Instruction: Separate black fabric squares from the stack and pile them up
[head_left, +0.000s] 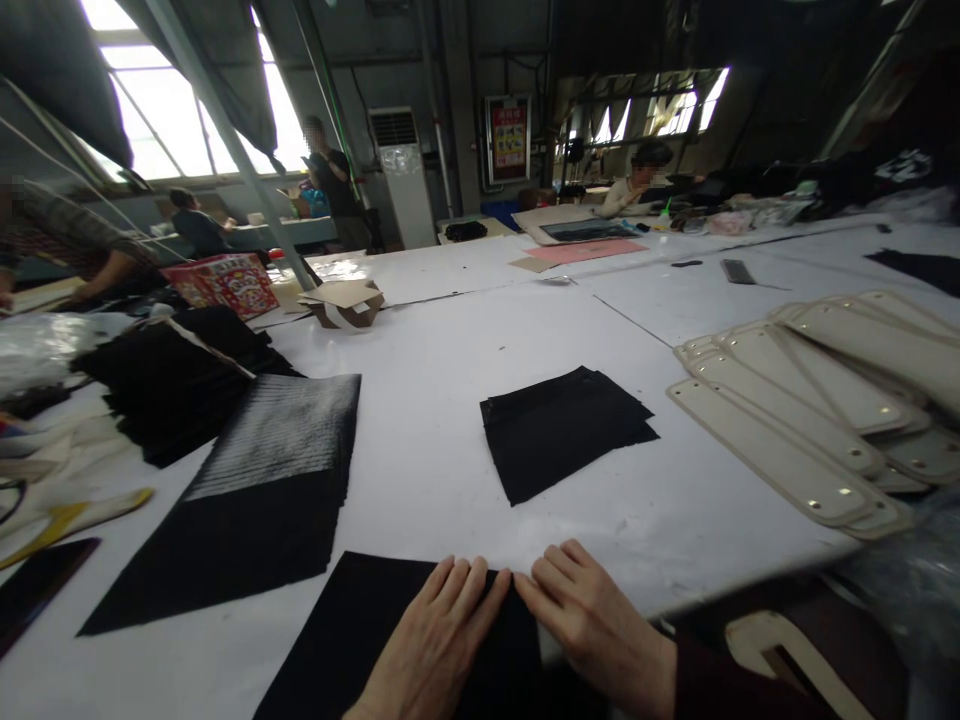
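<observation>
A black fabric piece (pixel 360 610) lies at the table's near edge, its lower part cut off by the picture's bottom. My left hand (pixel 442 630) rests palm down on it, fingers stretched to its far edge and thumb pointing right. Beside that thumb, my right hand (pixel 592 620) has curled fingers closed at the fabric's far right corner; the fingertips nearly touch my left thumb. Just beyond my hands is a small stack of black pieces (pixel 566 430). To the left, a larger black sheet stack (pixel 247 520) carries a greyish-white striped band across its upper half.
Cream panels with metal eyelets (pixel 787 440) overlap at the right. A bundled black fabric pile (pixel 180 370), an open cardboard box (pixel 345 303) and a red patterned box (pixel 225 283) stand left. A phone-like object (pixel 738 271) lies farther back. Several people are around the room.
</observation>
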